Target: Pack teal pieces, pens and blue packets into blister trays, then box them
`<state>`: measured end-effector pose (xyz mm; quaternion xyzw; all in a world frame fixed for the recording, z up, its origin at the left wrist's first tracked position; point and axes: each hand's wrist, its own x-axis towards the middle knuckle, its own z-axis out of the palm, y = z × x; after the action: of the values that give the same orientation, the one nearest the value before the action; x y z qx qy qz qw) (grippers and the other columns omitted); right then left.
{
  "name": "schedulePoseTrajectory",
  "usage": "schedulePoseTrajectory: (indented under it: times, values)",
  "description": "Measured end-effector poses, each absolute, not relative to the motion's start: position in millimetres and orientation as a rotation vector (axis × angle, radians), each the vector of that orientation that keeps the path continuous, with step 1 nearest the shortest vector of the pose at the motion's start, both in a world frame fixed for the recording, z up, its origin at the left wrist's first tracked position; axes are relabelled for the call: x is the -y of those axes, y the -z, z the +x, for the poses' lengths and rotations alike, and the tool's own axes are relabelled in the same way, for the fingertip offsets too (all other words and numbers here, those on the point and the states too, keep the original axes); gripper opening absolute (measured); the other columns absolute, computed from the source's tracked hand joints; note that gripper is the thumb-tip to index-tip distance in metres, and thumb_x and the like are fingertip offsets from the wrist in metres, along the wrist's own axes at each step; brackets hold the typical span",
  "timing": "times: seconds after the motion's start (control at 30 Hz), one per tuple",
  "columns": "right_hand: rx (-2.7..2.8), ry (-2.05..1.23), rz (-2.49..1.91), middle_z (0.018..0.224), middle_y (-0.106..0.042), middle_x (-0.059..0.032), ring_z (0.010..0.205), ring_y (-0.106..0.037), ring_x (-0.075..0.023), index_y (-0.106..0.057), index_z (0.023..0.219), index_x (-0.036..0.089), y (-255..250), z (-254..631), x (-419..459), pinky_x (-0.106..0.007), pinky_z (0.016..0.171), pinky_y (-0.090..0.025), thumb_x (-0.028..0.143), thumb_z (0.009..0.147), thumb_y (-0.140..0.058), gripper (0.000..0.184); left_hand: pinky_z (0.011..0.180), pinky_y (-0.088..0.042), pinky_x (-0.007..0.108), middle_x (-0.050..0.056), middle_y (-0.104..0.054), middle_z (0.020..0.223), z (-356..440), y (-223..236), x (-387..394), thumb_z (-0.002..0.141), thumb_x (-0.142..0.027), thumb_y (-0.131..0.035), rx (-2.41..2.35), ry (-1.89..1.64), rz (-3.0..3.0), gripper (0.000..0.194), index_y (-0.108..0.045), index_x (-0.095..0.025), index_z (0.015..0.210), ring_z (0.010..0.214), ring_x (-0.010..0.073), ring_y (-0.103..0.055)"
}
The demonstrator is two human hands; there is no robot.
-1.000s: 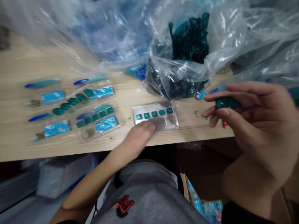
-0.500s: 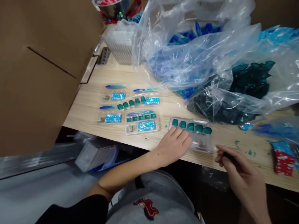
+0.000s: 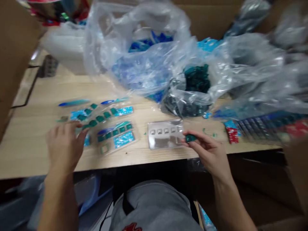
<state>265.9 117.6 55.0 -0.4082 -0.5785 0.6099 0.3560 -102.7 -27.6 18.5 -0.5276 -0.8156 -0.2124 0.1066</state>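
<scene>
The small plastic piece (image 3: pixel 190 138) in my right grip was dark teal, the blister tray (image 3: pixel 165 134) silver, the printed card (image 3: pixel 124 140) bright blue flecked white, and the table (image 3: pixel 72 91) pale streaky wood grain.

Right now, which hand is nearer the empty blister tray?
Right. The right hand is at the right edge of the blister tray; the left hand is far left, over another pack.

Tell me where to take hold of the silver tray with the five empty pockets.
Pinch the near long edge of the silver tray from the person's side. The tray lies flat and thin on the wooden table, and that edge is free, while the right hand holds a green piece at its right end.
</scene>
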Motion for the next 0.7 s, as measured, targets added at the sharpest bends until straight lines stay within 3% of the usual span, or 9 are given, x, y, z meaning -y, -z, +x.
schedulePoseTrajectory:
  times: [0.07,0.13,0.2,0.23,0.33,0.43,0.53,0.7]
  values:
    - [1.471,-1.502,-0.993,0.097,-0.075,-0.0005,0.075,-0.072,-0.0121,-0.072,0.099,0.026,-67.6,265.2,-128.7,-0.026,0.073,-0.061,0.014,0.079,-0.069,0.024,0.088,-0.036,0.075,0.014,-0.061,0.121,-92.1,-26.1,14.0,0.088,-0.051,-0.052,2.376,0.680,-1.579,0.040,-0.054,-0.024,0.118,0.121,0.0461,-0.050]
    - [1.435,-1.361,-0.958,0.092,-0.074,0.0008,0.074,-0.070,-0.0105,-0.072,0.096,0.025,-81.0,265.2,-143.9,-0.025,0.072,-0.060,0.011,0.079,-0.067,0.022,0.096,-0.036,0.070,0.012,-0.056,0.130,-67.2,-45.4,-8.5,0.092,-0.043,-0.048,2.302,0.801,-1.710,0.041,-0.049,-0.023,0.128,0.128,0.0413,-0.047]
    - [1.353,-1.285,-0.917,0.086,-0.073,0.0023,0.071,-0.069,-0.0094,-0.072,0.091,0.024,-92.2,263.9,-158.4,-0.024,0.071,-0.059,0.009,0.078,-0.065,0.021,0.096,-0.044,0.058,0.008,-0.062,0.121,-33.7,-69.7,-43.2,0.094,-0.030,-0.049,2.098,0.969,-1.927,0.030,-0.054,-0.023,0.123,0.120,0.0324,-0.056]
    - [1.307,-1.298,-0.892,0.083,-0.072,0.0026,0.069,-0.068,-0.0092,-0.072,0.088,0.024,-96.0,262.4,-163.9,-0.024,0.070,-0.059,0.009,0.078,-0.063,0.020,0.087,-0.051,0.051,0.006,-0.068,0.108,-15.9,-80.9,-65.6,0.090,-0.027,-0.056,1.869,1.122,-1.993,0.021,-0.061,-0.024,0.110,0.104,0.0272,-0.065]
    - [1.181,-1.481,-0.855,0.080,-0.071,0.0006,0.067,-0.068,-0.0102,-0.069,0.082,0.020,-98.9,256.8,-170.4,-0.026,0.066,-0.060,0.012,0.077,-0.054,0.017,0.085,-0.054,0.037,0.003,-0.070,0.100,34.0,-99.8,-147.2,0.093,-0.022,-0.050,1.623,1.184,-2.344,0.016,-0.063,-0.024,0.103,0.094,0.0185,-0.066]
    - [1.059,-1.634,-0.881,0.081,-0.070,-0.0008,0.067,-0.067,-0.0101,-0.067,0.084,0.019,-91.3,257.1,-165.2,-0.027,0.066,-0.059,0.017,0.076,-0.056,0.014,0.085,-0.051,0.039,0.007,-0.068,0.101,68.6,-91.6,-227.3,0.089,-0.023,-0.055,1.643,0.923,-2.471,0.018,-0.061,-0.018,0.105,0.098,0.0230,-0.064]
    - [0.992,-1.655,-0.876,0.078,-0.068,0.0016,0.068,-0.067,-0.0098,-0.067,0.088,0.019,-79.4,266.5,-157.8,-0.025,0.066,-0.058,0.016,0.070,-0.065,0.018,0.083,-0.050,0.041,0.011,-0.065,0.104,82.7,-72.0,-277.0,0.077,-0.026,-0.068,1.708,0.819,-2.434,0.038,-0.056,-0.014,0.112,0.100,0.0273,-0.061]
    - [1.023,-1.715,-0.928,0.061,-0.062,0.0050,0.047,-0.055,-0.0054,-0.064,0.079,0.018,-61.3,284.1,-148.7,-0.016,0.043,-0.043,0.016,0.072,-0.061,0.008,0.077,-0.049,0.040,0.007,-0.063,0.093,77.1,-63.6,-287.3,0.083,-0.028,-0.059,1.746,0.937,-2.465,0.017,-0.058,-0.025,0.099,0.090,0.0242,-0.062]
